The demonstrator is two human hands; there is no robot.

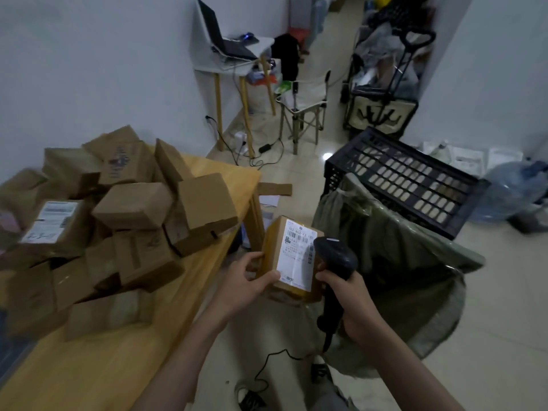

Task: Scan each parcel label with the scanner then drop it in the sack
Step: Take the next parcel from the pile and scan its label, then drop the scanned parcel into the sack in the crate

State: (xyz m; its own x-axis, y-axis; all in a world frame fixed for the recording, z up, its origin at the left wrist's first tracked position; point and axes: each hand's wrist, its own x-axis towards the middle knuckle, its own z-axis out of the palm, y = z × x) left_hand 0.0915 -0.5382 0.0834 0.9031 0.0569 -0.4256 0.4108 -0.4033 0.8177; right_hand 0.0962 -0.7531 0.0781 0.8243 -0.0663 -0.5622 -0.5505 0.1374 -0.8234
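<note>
Scanner head beside the label, sack just to the right.

The left hand (252, 278) grips the parcel (292, 256) by its near left corner, label (298, 256) up, long axis running away; the right hand (345, 295) grips the scanner (336, 256), its head touching the label's right edge, above the open sack (415, 262).

parcels (118, 221) piled on counter (124, 360), left | parcel (292, 256) in left hand (249, 281), between counter and sack (394, 280) | scanner (336, 259) in right hand (351, 304), just right of parcel | crate (406, 179) behind sack | laptop (228, 40) on far desk (258, 46) behind counter
</note>
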